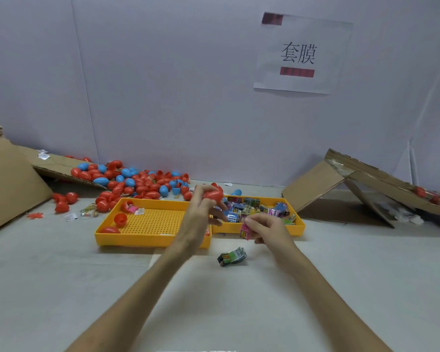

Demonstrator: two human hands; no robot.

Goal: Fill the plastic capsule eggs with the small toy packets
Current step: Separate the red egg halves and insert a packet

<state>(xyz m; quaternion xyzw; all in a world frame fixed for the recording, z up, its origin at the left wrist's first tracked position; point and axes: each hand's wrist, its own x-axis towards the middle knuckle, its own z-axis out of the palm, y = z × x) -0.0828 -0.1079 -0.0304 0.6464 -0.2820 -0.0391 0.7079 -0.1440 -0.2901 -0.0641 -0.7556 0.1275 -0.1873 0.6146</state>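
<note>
Head view: the left hand is raised, its thumb and fingertips curled around a red plastic capsule egg. The egg's long axis runs roughly crosswise, left to right, with a slight tilt. Whether its halves are closed cannot be told through the blur.

Lower and to the right of those fingers, the right hand pinches a small pink toy packet between thumb and forefinger. The packet stands nearly upright, its long axis top to bottom, leaning a little. Its print is too blurred to read.

Below both sets of fingers, a dark green toy packet lies flat on the pale table, its long axis crosswise. Just beyond the right fingers a shallow yellow plastic tray holds a heap of mixed coloured packets, their labels illegible. Under the left wrist a second yellow tray with a perforated floor holds a few red eggs.

Farther off, left of the left fingers, a pile of red and blue capsule eggs spreads from a cardboard flap. High above the right fingers, a white paper sheet on the wall reads "套膜", with red bars above and below.
</note>
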